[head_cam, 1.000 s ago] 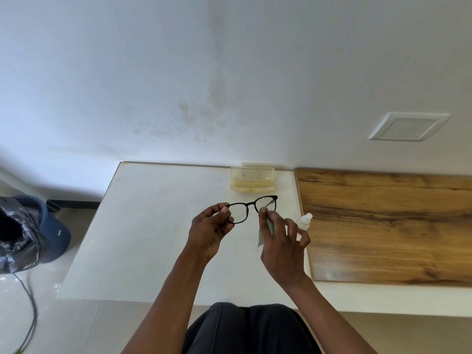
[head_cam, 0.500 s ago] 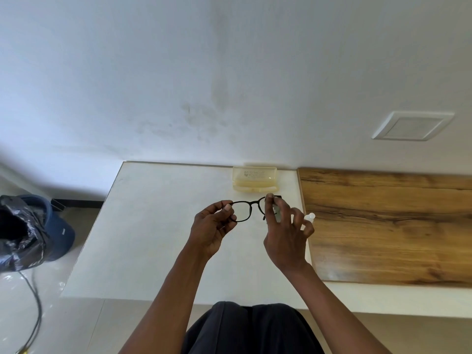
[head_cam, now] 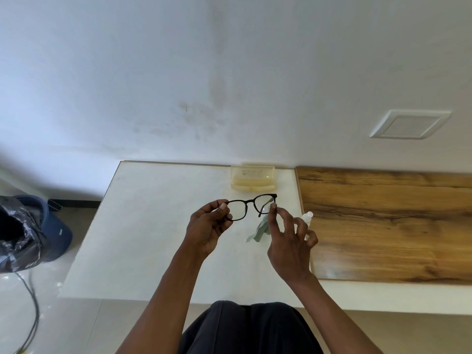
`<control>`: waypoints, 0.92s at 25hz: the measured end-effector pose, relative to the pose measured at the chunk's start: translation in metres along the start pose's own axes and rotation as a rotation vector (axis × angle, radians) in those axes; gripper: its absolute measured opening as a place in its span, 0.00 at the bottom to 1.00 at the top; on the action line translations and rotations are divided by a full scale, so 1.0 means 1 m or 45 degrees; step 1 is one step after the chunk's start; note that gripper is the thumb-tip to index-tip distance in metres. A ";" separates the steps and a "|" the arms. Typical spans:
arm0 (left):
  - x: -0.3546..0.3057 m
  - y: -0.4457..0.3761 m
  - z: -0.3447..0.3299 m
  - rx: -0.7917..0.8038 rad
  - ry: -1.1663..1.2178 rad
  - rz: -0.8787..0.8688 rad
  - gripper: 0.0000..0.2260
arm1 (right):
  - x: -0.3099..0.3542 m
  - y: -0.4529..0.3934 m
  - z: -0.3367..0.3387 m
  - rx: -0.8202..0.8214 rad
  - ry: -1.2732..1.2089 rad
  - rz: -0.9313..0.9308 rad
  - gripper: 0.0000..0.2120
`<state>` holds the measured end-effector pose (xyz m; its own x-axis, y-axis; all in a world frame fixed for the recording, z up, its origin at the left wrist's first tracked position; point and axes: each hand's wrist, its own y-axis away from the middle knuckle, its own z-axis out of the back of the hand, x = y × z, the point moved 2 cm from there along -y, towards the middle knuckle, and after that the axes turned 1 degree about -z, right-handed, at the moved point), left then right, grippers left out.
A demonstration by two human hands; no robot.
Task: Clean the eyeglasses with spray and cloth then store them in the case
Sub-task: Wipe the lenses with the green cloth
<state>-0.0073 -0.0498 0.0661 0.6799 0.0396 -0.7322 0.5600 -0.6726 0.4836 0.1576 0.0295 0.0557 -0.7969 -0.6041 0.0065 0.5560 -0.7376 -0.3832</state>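
Observation:
I hold black-framed eyeglasses [head_cam: 249, 204] above the white table [head_cam: 153, 226]. My left hand [head_cam: 208, 226] pinches the frame's left end between thumb and fingers. My right hand [head_cam: 288, 241] pinches a grey-green cloth [head_cam: 259, 229] against the right lens, and the cloth's tail hangs down below the frame. A small white spray bottle [head_cam: 307, 217] stands just behind my right hand, mostly hidden by it. The pale yellow translucent case [head_cam: 252, 177] stands open at the table's back edge against the wall.
A wooden board [head_cam: 383, 226] covers the table's right part. A dark blue bin with a black bag [head_cam: 28, 231] stands on the floor at the left, with a cable [head_cam: 33, 312] trailing by it. The wall [head_cam: 229, 85] rises right behind the table.
My right hand has slid down the right lens with the cloth, after rising over it half a second ago; the cloth's tail hangs in view again. My left hand keeps its pinch.

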 end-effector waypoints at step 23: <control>-0.005 0.002 0.008 -0.004 -0.031 0.020 0.05 | -0.001 -0.022 0.007 -0.335 0.006 0.234 0.18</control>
<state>-0.0135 -0.0572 0.0668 0.6770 0.0111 -0.7359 0.5508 -0.6709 0.4966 0.1475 0.0439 0.0710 -0.6901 -0.7182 -0.0894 0.6114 -0.5124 -0.6031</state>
